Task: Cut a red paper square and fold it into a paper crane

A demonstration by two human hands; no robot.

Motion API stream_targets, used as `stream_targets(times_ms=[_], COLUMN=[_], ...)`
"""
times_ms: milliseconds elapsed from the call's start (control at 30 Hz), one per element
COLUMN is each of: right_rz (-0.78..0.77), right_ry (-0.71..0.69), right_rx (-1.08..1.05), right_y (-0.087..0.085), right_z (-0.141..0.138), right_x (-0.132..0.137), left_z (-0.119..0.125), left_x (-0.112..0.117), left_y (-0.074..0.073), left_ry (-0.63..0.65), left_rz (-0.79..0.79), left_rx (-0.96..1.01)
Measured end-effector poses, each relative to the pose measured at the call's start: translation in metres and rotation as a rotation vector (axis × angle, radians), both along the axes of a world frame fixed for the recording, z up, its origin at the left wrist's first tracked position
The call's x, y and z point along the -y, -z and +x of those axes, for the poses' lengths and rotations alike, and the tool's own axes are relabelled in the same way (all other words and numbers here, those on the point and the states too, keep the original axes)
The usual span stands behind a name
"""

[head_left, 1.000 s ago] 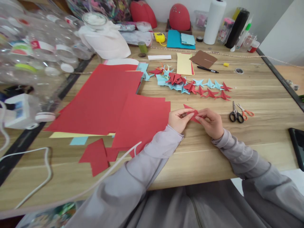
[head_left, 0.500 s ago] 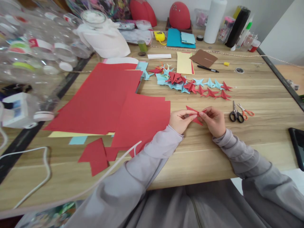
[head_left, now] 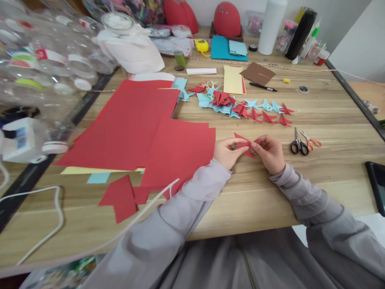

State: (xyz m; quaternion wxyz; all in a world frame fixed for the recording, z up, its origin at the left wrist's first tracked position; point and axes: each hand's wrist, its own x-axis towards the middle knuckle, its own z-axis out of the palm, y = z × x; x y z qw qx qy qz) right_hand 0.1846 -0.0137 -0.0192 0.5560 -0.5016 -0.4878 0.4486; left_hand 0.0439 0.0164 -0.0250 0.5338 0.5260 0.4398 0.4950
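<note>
Between my two hands is a small piece of folded red paper (head_left: 248,144), its pointed corners showing above and below the fingers. My left hand (head_left: 227,153) pinches it from the left between thumb and fingers. From the other side, the thumb and fingertips of my right hand (head_left: 270,153) press on its right part. The fingers partly hide the folds. Just beyond lie red paper cranes (head_left: 267,117) and light blue paper cranes (head_left: 266,105) in rows, with more heaped at their left. Large red paper sheets (head_left: 126,124) are stacked left of my left hand.
Right of my hands lie black-handled scissors (head_left: 298,147) and orange-handled scissors (head_left: 312,141). A phone (head_left: 377,186) sits at the right edge. A white cable (head_left: 144,208) crosses by my left forearm. Plastic bottles (head_left: 51,60) crowd the far left. Red paper pieces (head_left: 122,196) lie at front left.
Both hands stay in nearly the same place, with the fingers shifting very slightly on the folded red paper. Nothing else on the table has moved.
</note>
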Motion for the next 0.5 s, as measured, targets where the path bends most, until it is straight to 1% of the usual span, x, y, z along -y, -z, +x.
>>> stream_targets(times_ms=[100, 233, 400, 500], right_rz=[-0.011, 0.019, 0.037, 0.037], right_ry=[-0.056, -0.137, -0.112, -0.094], right_rx=[0.003, 0.083, 0.127, 0.127], right_y=[0.0009, 0.0019, 0.0014, 0.0005], right_z=[0.0016, 0.0027, 0.0016, 0.0011], right_x=[-0.0014, -0.0018, -0.0009, -0.0012], left_z=[-0.001, -0.0013, -0.001, -0.0007], left_x=[-0.001, -0.0013, -0.0007, -0.0002], left_y=[-0.0007, -0.0006, -0.0014, -0.0016], left_ry=[-0.012, -0.016, -0.018, 0.009], left_rz=[0.012, 0.024, 0.024, 0.031], left_rx=[0.005, -0.006, 0.0, 0.015])
